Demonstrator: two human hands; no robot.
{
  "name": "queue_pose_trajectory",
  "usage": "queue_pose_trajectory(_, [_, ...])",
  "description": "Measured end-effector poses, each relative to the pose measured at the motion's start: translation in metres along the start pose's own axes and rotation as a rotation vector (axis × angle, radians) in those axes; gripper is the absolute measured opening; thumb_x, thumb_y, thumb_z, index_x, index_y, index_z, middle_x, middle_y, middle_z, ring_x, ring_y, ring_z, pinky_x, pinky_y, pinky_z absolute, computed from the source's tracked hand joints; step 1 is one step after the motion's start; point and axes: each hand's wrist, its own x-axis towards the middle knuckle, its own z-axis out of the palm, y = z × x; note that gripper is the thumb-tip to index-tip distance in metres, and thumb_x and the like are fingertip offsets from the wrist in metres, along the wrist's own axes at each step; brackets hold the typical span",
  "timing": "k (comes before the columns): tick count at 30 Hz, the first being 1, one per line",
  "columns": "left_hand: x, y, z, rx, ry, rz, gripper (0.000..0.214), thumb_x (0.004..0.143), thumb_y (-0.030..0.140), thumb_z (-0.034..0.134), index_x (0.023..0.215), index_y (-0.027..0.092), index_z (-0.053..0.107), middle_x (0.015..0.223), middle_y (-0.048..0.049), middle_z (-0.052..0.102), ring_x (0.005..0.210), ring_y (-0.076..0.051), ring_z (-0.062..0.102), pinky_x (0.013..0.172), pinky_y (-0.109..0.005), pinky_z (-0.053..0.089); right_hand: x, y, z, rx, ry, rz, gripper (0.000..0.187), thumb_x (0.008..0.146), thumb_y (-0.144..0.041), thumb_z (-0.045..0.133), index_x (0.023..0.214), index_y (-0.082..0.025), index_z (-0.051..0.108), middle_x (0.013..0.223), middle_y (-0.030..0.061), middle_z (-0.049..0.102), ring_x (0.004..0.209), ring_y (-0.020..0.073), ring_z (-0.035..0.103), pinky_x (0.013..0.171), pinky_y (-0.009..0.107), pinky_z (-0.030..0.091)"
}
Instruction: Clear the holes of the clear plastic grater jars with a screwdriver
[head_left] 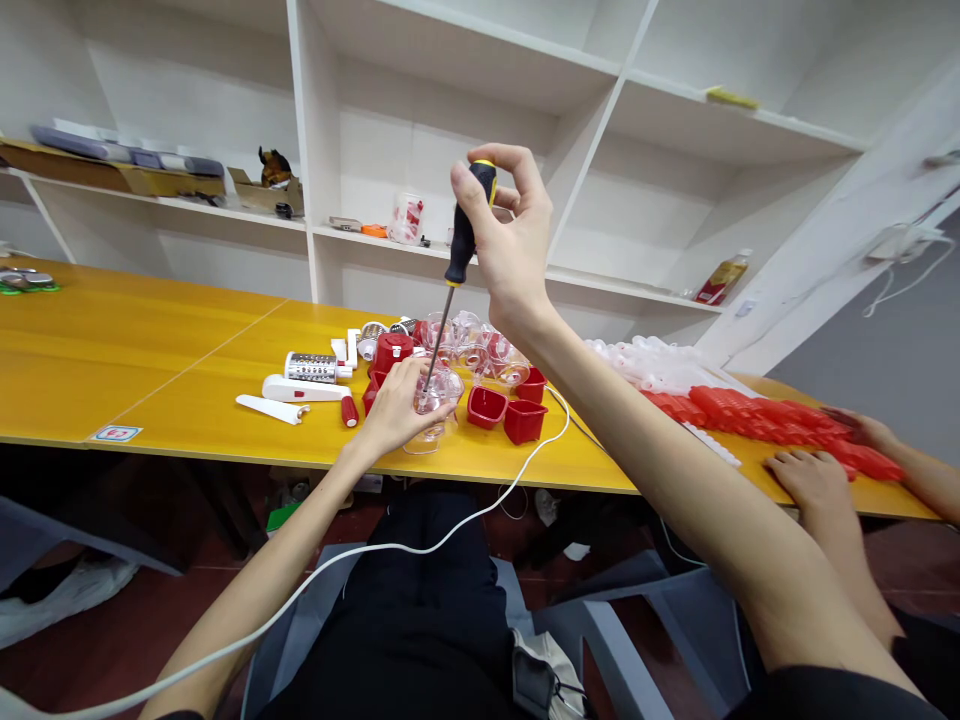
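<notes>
My right hand point(514, 225) is raised and wrapped round the black and yellow handle of a screwdriver point(463, 228). Its long shaft slants down to a clear plastic part point(442, 388) at the table's front. My left hand point(401, 405) grips that clear part from the left, thumb across its near side. Whether the tip sits in a screw is too small to tell. Just right of it stand open red plastic cups point(525, 421). Behind are a red round part point(393, 349) and several more clear plastic parts point(471, 340).
Left on the yellow table point(187, 345) lie a metal grater drum point(311, 367), a white crank handle point(304, 389) and a white strip point(270, 408). A white cable point(450, 541) crosses my lap. At right, another person's hands point(814, 478) touch red bagged parts point(772, 420). Shelves rise behind.
</notes>
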Motion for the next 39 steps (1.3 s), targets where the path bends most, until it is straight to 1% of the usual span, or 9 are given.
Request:
queue_pose_trajectory(3, [0.0, 0.001, 0.0, -0.001, -0.004, 0.001, 0.05, 0.083, 0.043, 0.075, 0.12, 0.02, 0.05, 0.121, -0.0098, 0.063, 0.114, -0.028, 0.06, 0.103, -0.047, 0.05, -0.003, -0.004, 0.0, -0.009, -0.003, 0.004, 0.037, 0.079, -0.061, 0.07, 0.1, -0.033, 0.056, 0.071, -0.0017, 0.058, 0.068, 0.0177, 0.058, 0.065, 0.034, 0.05])
queue_pose_trajectory(6, [0.0, 0.0, -0.001, -0.003, -0.008, 0.002, 0.051, 0.084, 0.045, 0.074, 0.121, 0.02, 0.05, 0.121, -0.01, 0.062, 0.115, -0.028, 0.06, 0.103, -0.047, 0.049, -0.002, -0.003, 0.0, 0.015, -0.01, 0.006, 0.033, 0.084, -0.057, 0.064, 0.106, -0.035, 0.054, 0.071, -0.002, 0.059, 0.071, 0.0187, 0.062, 0.065, 0.034, 0.049])
queue_pose_trajectory(9, [0.0, 0.0, 0.0, -0.005, -0.006, 0.001, 0.051, 0.084, 0.045, 0.073, 0.121, 0.02, 0.05, 0.122, -0.0102, 0.062, 0.117, -0.028, 0.059, 0.104, -0.047, 0.049, 0.002, 0.003, 0.001, 0.037, 0.0, 0.023, 0.026, 0.087, -0.056, 0.057, 0.102, -0.035, 0.052, 0.076, -0.0016, 0.062, 0.075, 0.0189, 0.065, 0.066, 0.034, 0.049])
queue_pose_trajectory(16, [-0.001, 0.0, 0.0, -0.006, -0.002, -0.002, 0.048, 0.084, 0.044, 0.073, 0.119, 0.02, 0.05, 0.122, -0.0098, 0.062, 0.116, -0.028, 0.059, 0.104, -0.045, 0.049, 0.002, 0.006, 0.0, 0.027, 0.027, 0.025, 0.036, 0.079, -0.058, 0.07, 0.099, -0.032, 0.054, 0.068, -0.0029, 0.055, 0.061, 0.0156, 0.055, 0.061, 0.032, 0.047])
queue_pose_trajectory(24, [0.0, -0.002, 0.0, -0.009, -0.001, -0.003, 0.049, 0.083, 0.045, 0.074, 0.119, 0.02, 0.05, 0.121, -0.01, 0.062, 0.117, -0.028, 0.059, 0.104, -0.046, 0.049, 0.004, 0.012, 0.0, 0.05, 0.024, 0.025, 0.024, 0.091, -0.051, 0.054, 0.105, -0.032, 0.053, 0.068, -0.0023, 0.054, 0.064, 0.0154, 0.057, 0.058, 0.029, 0.045])
queue_pose_trajectory(27, [0.0, 0.0, 0.0, -0.01, -0.004, -0.005, 0.049, 0.083, 0.044, 0.074, 0.119, 0.021, 0.05, 0.121, -0.0098, 0.062, 0.116, -0.028, 0.059, 0.103, -0.047, 0.049, 0.003, 0.01, 0.002, 0.047, 0.035, 0.023, 0.025, 0.088, -0.05, 0.061, 0.103, -0.032, 0.053, 0.071, -0.0027, 0.056, 0.065, 0.015, 0.057, 0.062, 0.03, 0.046])
queue_pose_trajectory(31, [0.0, 0.001, 0.0, -0.019, -0.007, -0.013, 0.05, 0.083, 0.045, 0.074, 0.12, 0.021, 0.049, 0.122, -0.0099, 0.062, 0.116, -0.028, 0.059, 0.103, -0.047, 0.049, 0.0, 0.008, 0.001, 0.007, 0.034, 0.037, 0.036, 0.081, -0.054, 0.07, 0.106, -0.033, 0.054, 0.075, -0.0027, 0.059, 0.067, 0.015, 0.057, 0.066, 0.03, 0.048])
queue_pose_trajectory(35, [0.0, 0.0, 0.0, -0.009, -0.003, -0.01, 0.047, 0.083, 0.044, 0.074, 0.117, 0.021, 0.05, 0.12, -0.0095, 0.062, 0.117, -0.028, 0.059, 0.103, -0.046, 0.05, 0.003, 0.015, -0.001, 0.032, 0.023, 0.016, 0.041, 0.085, -0.065, 0.06, 0.111, -0.034, 0.052, 0.077, -0.0015, 0.06, 0.075, 0.0162, 0.062, 0.065, 0.029, 0.047])
queue_pose_trajectory(39, [0.0, -0.002, 0.001, -0.008, 0.001, 0.0, 0.049, 0.083, 0.045, 0.074, 0.118, 0.021, 0.05, 0.12, -0.0097, 0.062, 0.116, -0.027, 0.059, 0.103, -0.046, 0.05, 0.006, 0.02, 0.0, 0.047, 0.014, 0.023, 0.043, 0.087, -0.071, 0.051, 0.108, -0.034, 0.049, 0.075, -0.0024, 0.058, 0.072, 0.0163, 0.062, 0.062, 0.03, 0.046])
